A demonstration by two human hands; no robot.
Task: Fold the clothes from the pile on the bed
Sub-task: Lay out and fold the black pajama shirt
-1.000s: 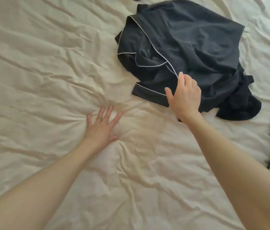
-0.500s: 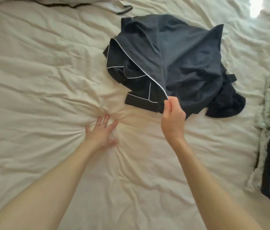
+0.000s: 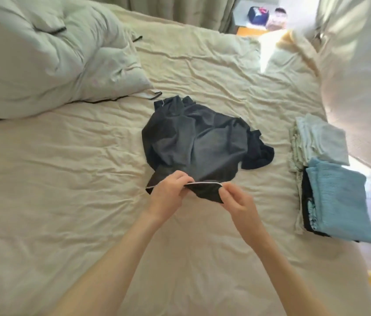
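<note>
Both hands, left hand (image 3: 168, 190) and right hand (image 3: 234, 202), pinch the white-piped hem of the dark pyjama garment (image 3: 193, 144) crumpled mid-bed (image 3: 66, 179); best lift and shake it flat before folding.

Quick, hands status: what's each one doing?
Left hand: pinching the white-piped edge of the dark shirt.
Right hand: pinching the same edge.

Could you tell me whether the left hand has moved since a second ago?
Yes. The left hand has left the sheet it pressed flat on and moved right to the dark garment, now pinching its white-piped edge beside the right hand.
</note>
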